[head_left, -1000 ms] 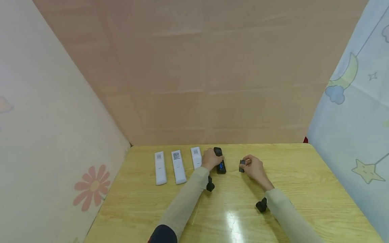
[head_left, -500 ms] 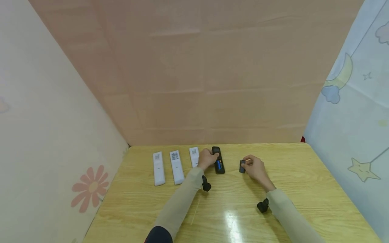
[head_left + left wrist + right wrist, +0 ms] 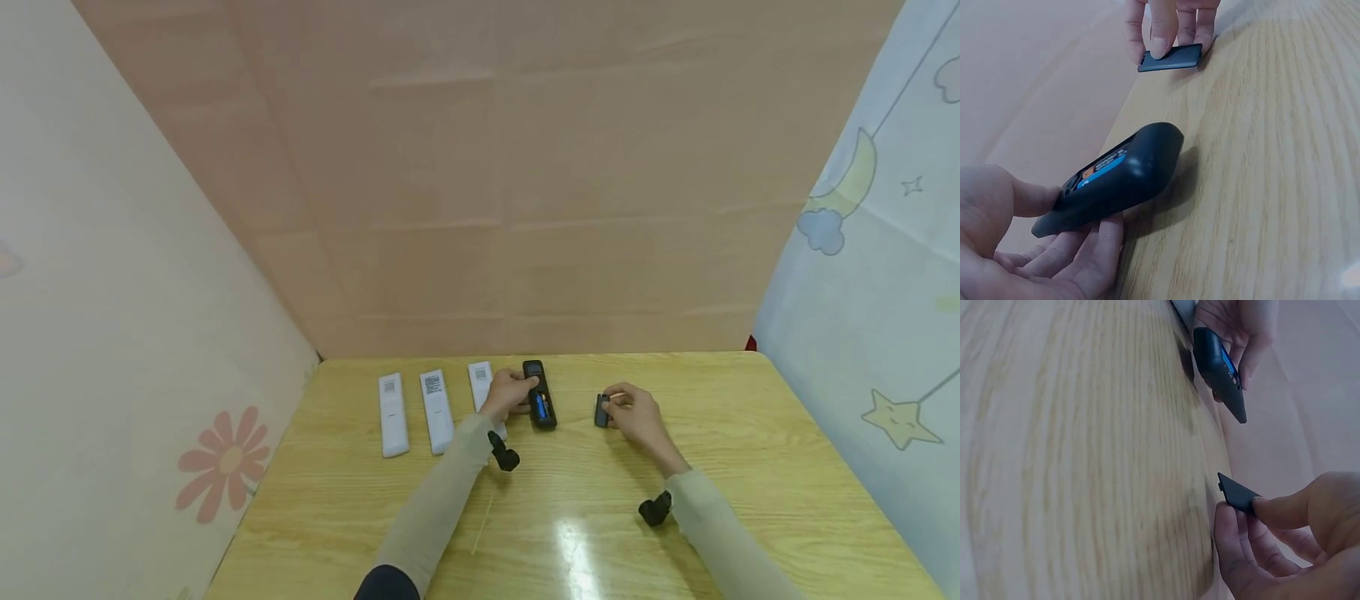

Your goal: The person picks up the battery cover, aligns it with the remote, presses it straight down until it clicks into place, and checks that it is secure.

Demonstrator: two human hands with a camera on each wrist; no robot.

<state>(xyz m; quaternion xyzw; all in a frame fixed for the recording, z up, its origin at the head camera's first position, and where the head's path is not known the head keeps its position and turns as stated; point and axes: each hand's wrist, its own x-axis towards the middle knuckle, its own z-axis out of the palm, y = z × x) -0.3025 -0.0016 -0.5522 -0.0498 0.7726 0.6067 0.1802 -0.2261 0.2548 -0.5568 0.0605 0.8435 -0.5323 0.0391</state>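
Note:
My left hand [image 3: 508, 393] grips a black remote control [image 3: 542, 393], thumb on top and fingers beneath. In the left wrist view the remote [image 3: 1141, 169] is tilted a little above the table, its battery compartment uncovered. Inside lie a blue battery [image 3: 1104, 172] and an orange-and-dark one beside it. To the right, my right hand [image 3: 636, 417] pinches a small black battery cover [image 3: 602, 411] between thumb and fingers. The right wrist view shows this cover [image 3: 1237, 494] held apart from the remote, with a small tab on its edge.
Three white remotes lie in a row on the wooden table [image 3: 337, 500]: a left one [image 3: 393, 415], a middle one [image 3: 438, 412] and a right one [image 3: 481, 385] partly behind my left hand. A brown backdrop [image 3: 495, 208] rises at the table's far edge.
My left hand has shifted its hold on the black remote slightly left, leaving the battery compartment more visible. My right hand still pinches the cover, nearly in the same place.

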